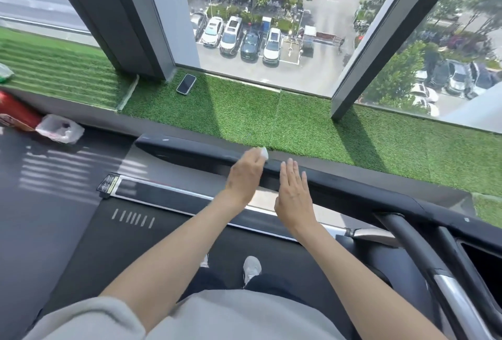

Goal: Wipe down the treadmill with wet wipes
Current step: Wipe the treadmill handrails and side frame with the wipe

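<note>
rail (190, 150) across front, phone (186, 84) on turf (298, 122) beyond

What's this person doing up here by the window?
A person stands on the treadmill and is cleaning it. The left hand pinches a small white wipe against the black front bar. The right hand is flat, fingers straight, next to it at the same bar. A phone lies on the green turf ledge beyond.
</note>
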`<state>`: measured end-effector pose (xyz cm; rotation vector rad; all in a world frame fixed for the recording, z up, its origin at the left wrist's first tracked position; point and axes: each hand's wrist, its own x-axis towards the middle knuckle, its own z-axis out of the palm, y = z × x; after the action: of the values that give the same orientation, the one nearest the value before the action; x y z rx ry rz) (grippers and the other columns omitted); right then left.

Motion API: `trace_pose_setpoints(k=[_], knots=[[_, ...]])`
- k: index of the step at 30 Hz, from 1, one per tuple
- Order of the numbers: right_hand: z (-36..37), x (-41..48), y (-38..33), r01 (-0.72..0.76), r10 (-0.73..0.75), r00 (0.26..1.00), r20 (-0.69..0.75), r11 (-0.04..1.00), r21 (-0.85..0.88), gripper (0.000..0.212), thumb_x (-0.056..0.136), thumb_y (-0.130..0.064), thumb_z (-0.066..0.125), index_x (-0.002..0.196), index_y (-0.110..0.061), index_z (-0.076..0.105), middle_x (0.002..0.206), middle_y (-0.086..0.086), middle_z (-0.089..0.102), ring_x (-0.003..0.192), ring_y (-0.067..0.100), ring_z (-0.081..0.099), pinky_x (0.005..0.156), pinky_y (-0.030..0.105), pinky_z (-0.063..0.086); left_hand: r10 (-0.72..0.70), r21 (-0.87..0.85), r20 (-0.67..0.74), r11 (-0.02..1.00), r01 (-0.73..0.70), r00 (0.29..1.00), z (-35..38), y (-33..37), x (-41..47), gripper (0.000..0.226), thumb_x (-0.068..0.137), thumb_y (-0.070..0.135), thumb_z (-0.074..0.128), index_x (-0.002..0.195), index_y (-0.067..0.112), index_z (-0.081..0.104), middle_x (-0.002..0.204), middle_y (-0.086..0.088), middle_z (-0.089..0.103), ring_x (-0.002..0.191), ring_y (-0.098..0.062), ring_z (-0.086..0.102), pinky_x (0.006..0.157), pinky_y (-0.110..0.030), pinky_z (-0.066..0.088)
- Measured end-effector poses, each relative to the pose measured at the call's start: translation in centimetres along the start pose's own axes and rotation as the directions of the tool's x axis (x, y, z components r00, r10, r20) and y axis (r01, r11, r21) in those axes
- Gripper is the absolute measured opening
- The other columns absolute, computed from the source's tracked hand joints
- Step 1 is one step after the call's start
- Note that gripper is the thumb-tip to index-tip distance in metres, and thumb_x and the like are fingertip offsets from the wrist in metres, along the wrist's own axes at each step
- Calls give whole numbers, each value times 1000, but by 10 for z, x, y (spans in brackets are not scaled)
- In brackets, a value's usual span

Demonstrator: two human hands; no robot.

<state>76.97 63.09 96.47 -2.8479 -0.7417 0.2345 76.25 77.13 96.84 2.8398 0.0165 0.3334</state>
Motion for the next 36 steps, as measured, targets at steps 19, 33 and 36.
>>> trace_pose_setpoints(k=[19,33,36], knots=[[0,33,-57,68,-19,979,203,969,-236,80,90,-7,48,150,0,-5,158,17,-6,147,27,-5,118,42,-3,324,68,37,943,-326,945,2,-79,-24,44,76,-6,39,107,-2,69,109,-13,70,101,-24,67,89,-32,54],[8,38,-57,39,-7,990,138,971,-235,90,35,-2,86,120,9,59,123,26,60,115,36,59,98,48,45,294,1,-28,956,-294,955,-3,-76,-5,36,77,-8,44,99,0,72,97,-12,72,91,-24,69,84,-31,56],[8,39,-57,42,-23,996,84,973,-229,84,35,1,83,116,8,62,118,25,63,110,36,62,94,49,48,353,112,28,929,-354,935,-1,-106,-12,43,76,-2,37,100,0,73,100,-10,72,91,-22,69,81,-30,56]])
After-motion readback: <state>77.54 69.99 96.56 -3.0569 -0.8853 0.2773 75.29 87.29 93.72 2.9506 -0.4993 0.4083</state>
